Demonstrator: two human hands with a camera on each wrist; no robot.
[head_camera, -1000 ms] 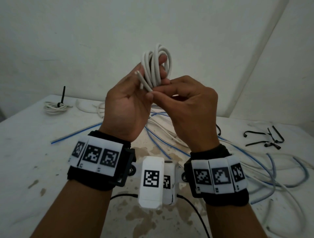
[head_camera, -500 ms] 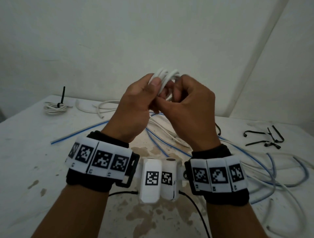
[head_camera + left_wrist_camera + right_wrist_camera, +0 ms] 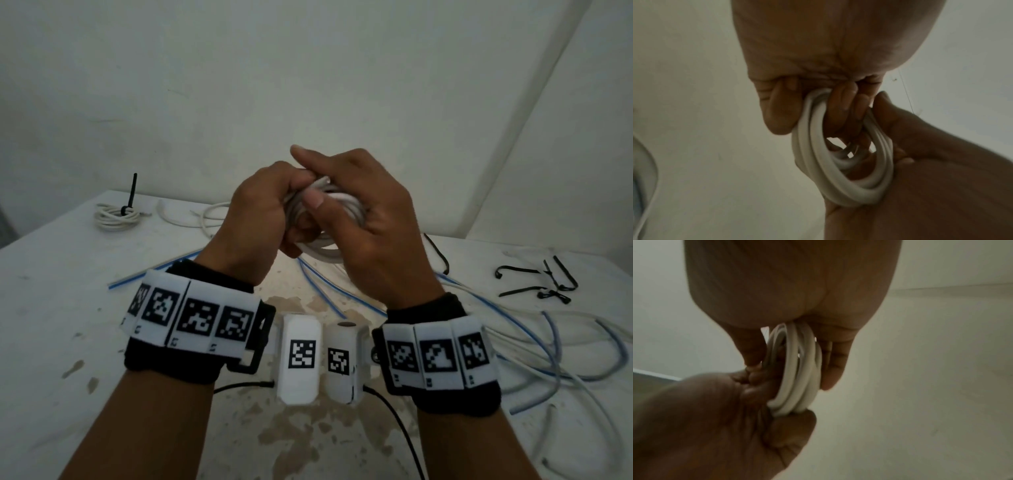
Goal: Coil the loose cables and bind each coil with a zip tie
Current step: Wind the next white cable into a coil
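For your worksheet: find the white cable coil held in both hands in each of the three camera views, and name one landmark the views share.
Head: the white cable coil sits at centre, mostly hidden between the left hand and right hand, above the table.
Left wrist: the coil is right of centre, its loops open to the camera.
Right wrist: the coil is at centre, seen edge-on.
Shared landmark: the fingers threaded through the loops.

dim flat light, no hard shadows; wrist views soft, blurred; head view edges bowed.
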